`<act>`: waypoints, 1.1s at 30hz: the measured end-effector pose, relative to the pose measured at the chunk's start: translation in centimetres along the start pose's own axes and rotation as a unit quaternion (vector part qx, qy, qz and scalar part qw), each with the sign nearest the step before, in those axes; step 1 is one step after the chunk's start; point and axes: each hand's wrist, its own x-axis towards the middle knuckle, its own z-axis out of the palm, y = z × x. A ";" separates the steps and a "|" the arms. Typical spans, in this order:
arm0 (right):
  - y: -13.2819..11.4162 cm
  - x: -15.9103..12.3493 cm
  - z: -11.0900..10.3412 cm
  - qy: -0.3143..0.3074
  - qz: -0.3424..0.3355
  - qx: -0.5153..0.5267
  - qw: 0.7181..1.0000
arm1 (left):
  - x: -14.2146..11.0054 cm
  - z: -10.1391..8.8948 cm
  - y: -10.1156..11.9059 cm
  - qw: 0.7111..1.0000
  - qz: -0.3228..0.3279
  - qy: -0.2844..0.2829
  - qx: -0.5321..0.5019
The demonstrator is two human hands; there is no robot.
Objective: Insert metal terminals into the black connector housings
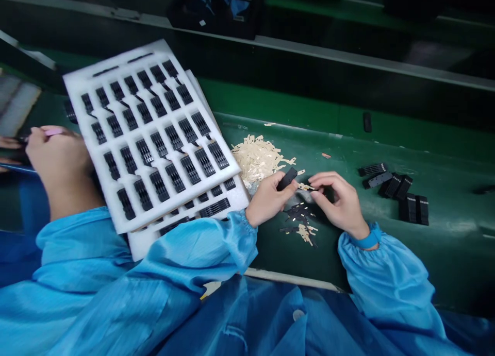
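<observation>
My left hand (pixel 267 200) grips a black plastic connector housing (pixel 286 179) near the middle of the green bench. My right hand (pixel 338 199) faces it, its fingertips pinching a small brass terminal (pixel 306 187) at the housing's end. Just behind my hands lies a heap of loose brass terminals (pixel 257 158). Below them is a small scatter of black pieces and brass terminals (pixel 299 223). A white foam tray (pixel 133 214) holding rows of black connectors lies to the left of my left hand, beside my left sleeve.
Several black connector housings (pixel 402 193) lie in a group at the right, and a single black piece (pixel 367 121) sits farther back. Past the tray, another person's hand (pixel 58 155) holds a pink-tipped tool. A raised bench edge (pixel 348 62) runs along the back.
</observation>
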 end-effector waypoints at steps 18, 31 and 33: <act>-1.3 -0.4 3.2 0.073 0.129 0.004 0.989 | -0.3 -0.1 -1.5 0.961 0.157 0.055 0.221; -0.5 -0.1 2.5 0.138 0.177 0.111 0.968 | 0.9 -0.4 -1.4 0.992 -0.005 0.121 -0.037; -0.4 0.0 2.4 0.135 0.184 0.113 0.967 | 0.8 -0.3 -1.3 0.994 -0.009 0.102 -0.030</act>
